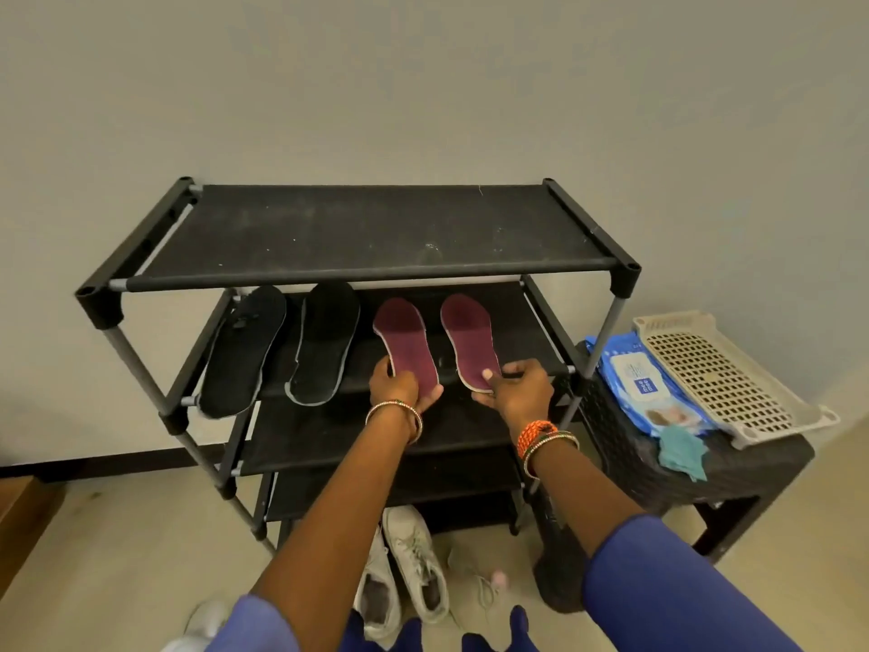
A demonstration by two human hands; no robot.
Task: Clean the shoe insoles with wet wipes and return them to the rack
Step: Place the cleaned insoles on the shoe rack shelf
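Observation:
Two maroon insoles lie side by side on the second shelf of the black shoe rack (pixel 367 275). My left hand (pixel 397 385) grips the heel end of the left maroon insole (pixel 406 341). My right hand (pixel 515 383) pinches the heel end of the right maroon insole (pixel 470 338), thumb on top. Left of them on the same shelf lie two black insoles (pixel 244 350) (pixel 324 341), their heels hanging over the front bar. A blue pack of wet wipes (pixel 644 388) lies on the black stool to the right.
The black woven stool (pixel 625 468) stands right of the rack and also carries a beige plastic basket (pixel 719 374) and a crumpled teal wipe (pixel 682 451). White sneakers (pixel 414 562) sit on the floor under the rack. The rack's top shelf is bare.

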